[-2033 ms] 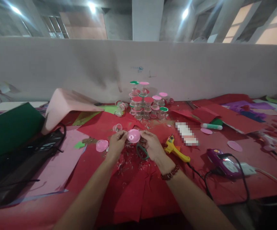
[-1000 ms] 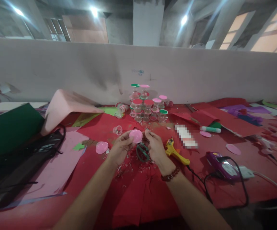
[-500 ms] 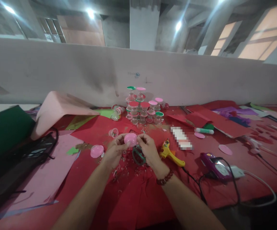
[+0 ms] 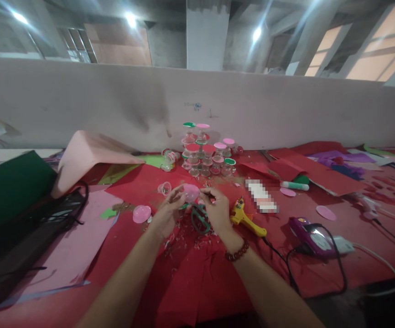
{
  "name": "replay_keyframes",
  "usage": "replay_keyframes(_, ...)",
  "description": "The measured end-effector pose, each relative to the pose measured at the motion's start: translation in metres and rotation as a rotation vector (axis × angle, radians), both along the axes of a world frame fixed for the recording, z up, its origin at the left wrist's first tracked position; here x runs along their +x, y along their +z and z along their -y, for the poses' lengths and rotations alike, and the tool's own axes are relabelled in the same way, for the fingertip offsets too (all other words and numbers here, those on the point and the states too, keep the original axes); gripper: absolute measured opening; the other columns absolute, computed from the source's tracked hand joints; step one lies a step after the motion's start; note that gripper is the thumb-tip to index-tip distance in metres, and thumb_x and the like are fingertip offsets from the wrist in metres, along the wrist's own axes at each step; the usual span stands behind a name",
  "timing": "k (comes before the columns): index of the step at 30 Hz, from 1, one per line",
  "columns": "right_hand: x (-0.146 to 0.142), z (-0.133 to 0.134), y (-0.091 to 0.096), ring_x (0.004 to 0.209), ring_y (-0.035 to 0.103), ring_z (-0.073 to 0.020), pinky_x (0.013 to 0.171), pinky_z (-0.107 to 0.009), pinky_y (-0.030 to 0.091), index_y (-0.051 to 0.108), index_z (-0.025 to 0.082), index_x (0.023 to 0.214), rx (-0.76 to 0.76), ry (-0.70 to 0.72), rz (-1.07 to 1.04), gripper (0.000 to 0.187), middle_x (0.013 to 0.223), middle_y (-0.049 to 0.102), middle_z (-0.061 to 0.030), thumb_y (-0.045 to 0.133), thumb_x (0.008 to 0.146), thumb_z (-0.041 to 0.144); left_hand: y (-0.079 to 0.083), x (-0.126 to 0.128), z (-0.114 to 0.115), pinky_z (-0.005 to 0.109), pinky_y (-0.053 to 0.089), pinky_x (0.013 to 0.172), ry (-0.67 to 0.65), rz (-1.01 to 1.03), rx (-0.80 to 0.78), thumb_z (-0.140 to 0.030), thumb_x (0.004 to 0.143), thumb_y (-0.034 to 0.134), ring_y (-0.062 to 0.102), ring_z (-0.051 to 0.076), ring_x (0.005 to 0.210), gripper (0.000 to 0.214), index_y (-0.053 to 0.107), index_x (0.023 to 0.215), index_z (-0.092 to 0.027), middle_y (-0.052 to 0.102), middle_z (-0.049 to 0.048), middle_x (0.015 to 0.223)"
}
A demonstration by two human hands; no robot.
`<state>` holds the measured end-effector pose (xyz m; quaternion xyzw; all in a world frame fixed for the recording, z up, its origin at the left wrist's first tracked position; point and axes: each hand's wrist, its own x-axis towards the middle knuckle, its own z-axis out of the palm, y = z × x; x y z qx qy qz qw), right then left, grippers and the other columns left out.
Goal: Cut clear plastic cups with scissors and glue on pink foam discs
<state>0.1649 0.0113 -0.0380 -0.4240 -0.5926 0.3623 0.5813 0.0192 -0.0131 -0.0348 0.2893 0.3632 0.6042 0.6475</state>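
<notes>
Both my hands pinch a small round pink disc (image 4: 191,192) held over the red paper. My left hand (image 4: 165,213) grips its left edge with closed fingers. My right hand (image 4: 216,210), a bead bracelet on its wrist, holds the right edge, and green-handled scissors (image 4: 199,217) hang looped on its fingers. A second pink disc (image 4: 141,213) lies on the table left of my left hand. A small clear cup (image 4: 165,187) lies just beyond my hands.
A stack of clear cups with pink, red and green lids (image 4: 207,151) stands by the wall. A yellow glue gun (image 4: 244,217) and a purple device with cables (image 4: 312,232) lie to the right. Black mesh bag (image 4: 29,232), green and pink sheets at left.
The pink disc has been turned and shifted a little between my fingers. The camera has swayed slightly; my hands stay in the same spot.
</notes>
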Motion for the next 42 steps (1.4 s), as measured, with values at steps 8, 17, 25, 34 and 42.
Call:
replay_keyframes(8, 0.002, 0.005, 0.005, 0.086, 0.06, -0.0194, 0.083, -0.033, 0.042, 0.071, 0.026, 0.08, 0.246, 0.007, 0.13, 0.013, 0.085, 0.069, -0.0028, 0.059, 0.082, 0.023, 0.004, -0.002, -0.002, 0.031, 0.046, 0.092, -0.01, 0.101, 0.113, -0.011, 0.066, 0.072, 0.063, 0.014, 0.093, 0.045, 0.063, 0.109, -0.025, 0.066, 0.0006, 0.107)
replay_keyframes(17, 0.0, 0.011, 0.004, 0.056, 0.053, -0.0147, 0.057, -0.025, 0.036, 0.063, 0.023, 0.076, 0.095, 0.009, 0.259, 0.029, 0.061, 0.06, -0.0001, 0.043, 0.092, 0.037, 0.001, -0.001, 0.0, 0.024, 0.048, 0.08, 0.065, -0.033, 0.126, -0.012, 0.063, 0.075, 0.063, 0.01, 0.079, 0.037, 0.061, 0.096, -0.024, 0.063, -0.0032, 0.087)
replay_keyframes(25, -0.003, 0.011, 0.003, 0.072, 0.059, -0.0165, 0.068, -0.026, 0.042, 0.067, 0.026, 0.099, 0.133, 0.068, 0.191, 0.019, 0.081, 0.067, -0.0017, 0.056, 0.085, 0.033, 0.005, 0.002, 0.001, 0.022, 0.046, 0.078, 0.095, -0.188, 0.135, -0.014, 0.06, 0.077, 0.061, 0.013, 0.086, 0.035, 0.064, 0.092, -0.022, 0.065, -0.0003, 0.091)
replay_keyframes(34, -0.002, 0.005, 0.004, 0.083, 0.06, -0.0187, 0.079, -0.031, 0.044, 0.073, 0.028, 0.086, 0.188, 0.11, 0.135, 0.014, 0.085, 0.069, -0.0032, 0.06, 0.083, 0.027, 0.005, 0.002, 0.003, 0.024, 0.045, 0.075, 0.004, -0.148, 0.103, -0.022, 0.068, 0.073, 0.06, 0.014, 0.082, 0.037, 0.064, 0.104, -0.021, 0.064, 0.0025, 0.092)
replay_keyframes(42, -0.001, 0.004, 0.005, 0.076, 0.058, -0.0173, 0.073, -0.028, 0.042, 0.065, 0.023, 0.076, 0.1, 0.042, 0.12, 0.011, 0.079, 0.066, -0.0017, 0.056, 0.081, 0.025, 0.008, 0.006, 0.005, 0.023, 0.043, 0.07, -0.055, -0.238, 0.151, -0.015, 0.058, 0.078, 0.058, 0.014, 0.078, 0.03, 0.062, 0.083, -0.018, 0.063, -0.0004, 0.081)
